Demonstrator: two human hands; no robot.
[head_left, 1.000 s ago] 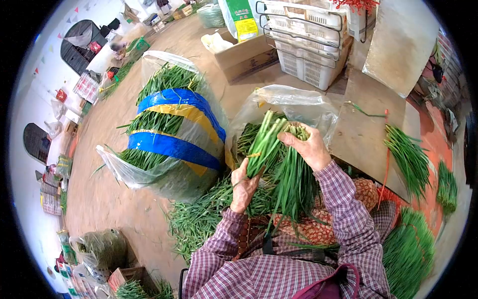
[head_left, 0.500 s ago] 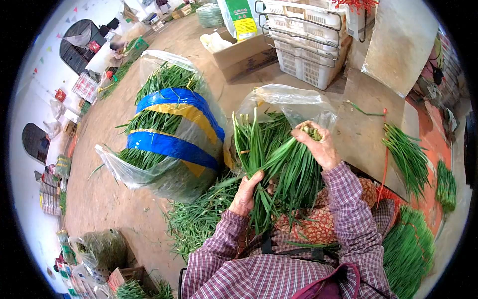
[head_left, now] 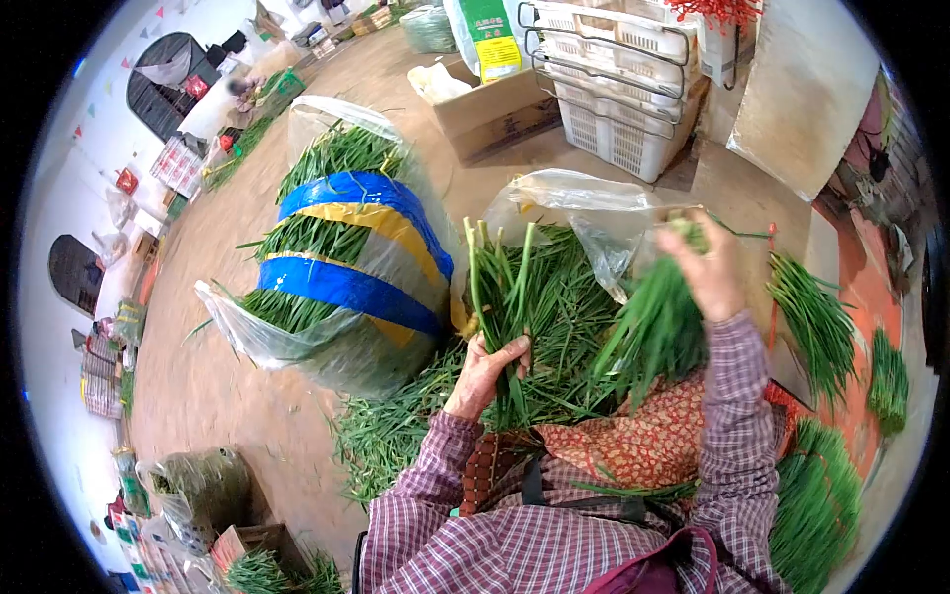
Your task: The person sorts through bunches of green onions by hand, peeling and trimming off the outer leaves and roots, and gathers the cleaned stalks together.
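My left hand (head_left: pixel 487 371) is closed around a few thick chive stalks (head_left: pixel 503 277), their pale cut ends pointing up. To its right, my right hand (head_left: pixel 714 272) grips a bunch of chives (head_left: pixel 655 322) by the root ends, and the leaves hang down; hand and bunch are smeared by motion. Between and below the hands lies a heap of loose chives (head_left: pixel 564 297) in an open clear plastic bag (head_left: pixel 554 186). A red patterned cloth (head_left: pixel 633 436) covers my lap.
Left stands a big bale of chives (head_left: pixel 322 241) wrapped in blue and yellow tape (head_left: pixel 346 287). Tied bunches (head_left: pixel 811 312) lie on a board at right, with more greens (head_left: pixel 816 505) beside my hip. White crates (head_left: pixel 614 109) and a cardboard box (head_left: pixel 495 119) stand ahead. A person (head_left: pixel 242 99) is far left.
My right hand has moved right with its bunch, away from my left hand. The stalks in my left hand now stand apart from that bunch.
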